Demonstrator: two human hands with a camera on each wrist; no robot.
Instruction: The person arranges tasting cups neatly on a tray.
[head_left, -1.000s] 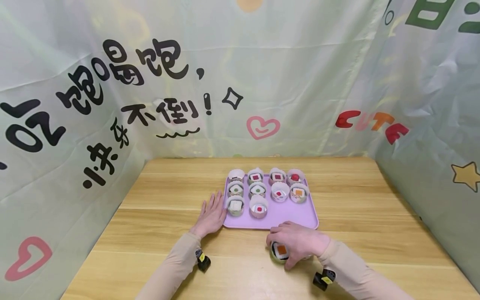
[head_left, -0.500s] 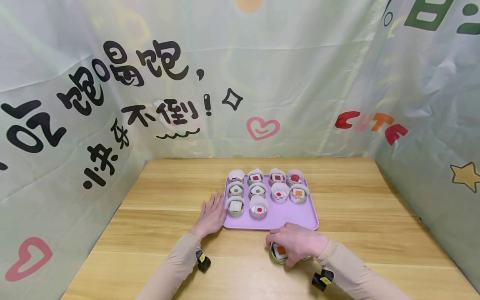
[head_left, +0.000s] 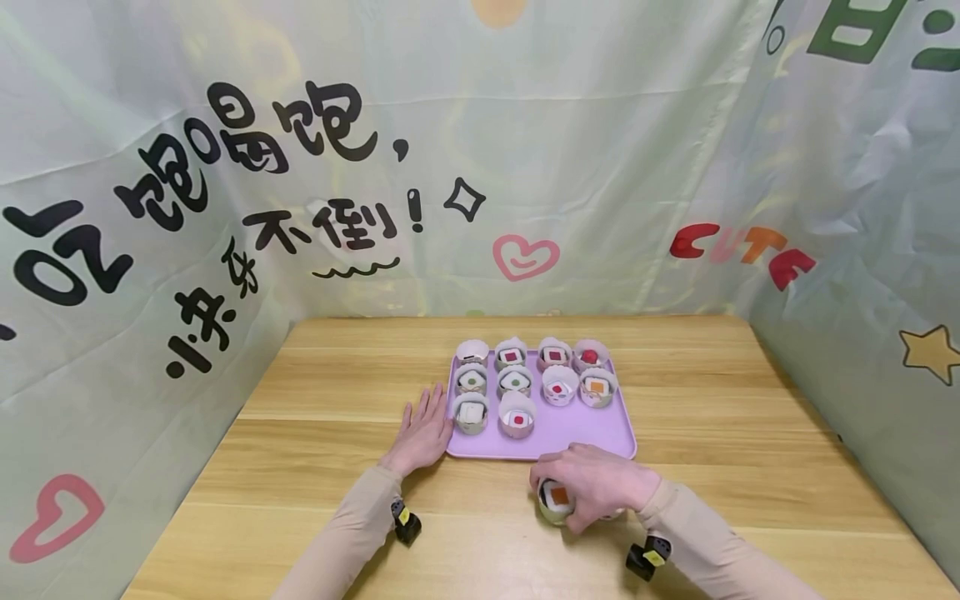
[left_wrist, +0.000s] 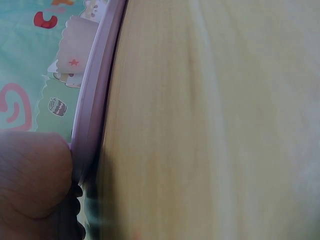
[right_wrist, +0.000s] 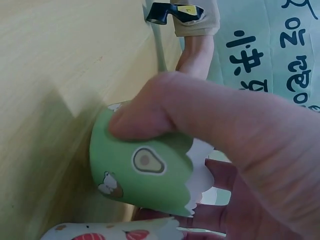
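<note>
My right hand (head_left: 600,477) grips a green scalloped paper cup (right_wrist: 150,172) with an avocado print, just in front of the tray. Inside the cup sits a toy sushi piece (head_left: 558,495), white with an orange centre and a dark rim. Thumb (right_wrist: 145,120) and fingers lie on opposite sides of the cup's wall. A second paper cup (right_wrist: 105,232), white with red fruit prints, stands close beside it, mostly hidden behind the hand in the head view. Fingers spread, my left hand (head_left: 422,429) rests against the left edge of the purple tray (head_left: 573,435).
Several paper cups with toy pieces stand in rows on the tray, among them a pink one (head_left: 517,423) at the front and one holding a red ball (head_left: 590,356) at the back right. Printed cloth walls (head_left: 517,167) enclose the wooden table (head_left: 360,350) at the back and sides.
The green cup in my right hand has shifted slightly to the left and tips a little. My left hand and the tray have stayed put.
</note>
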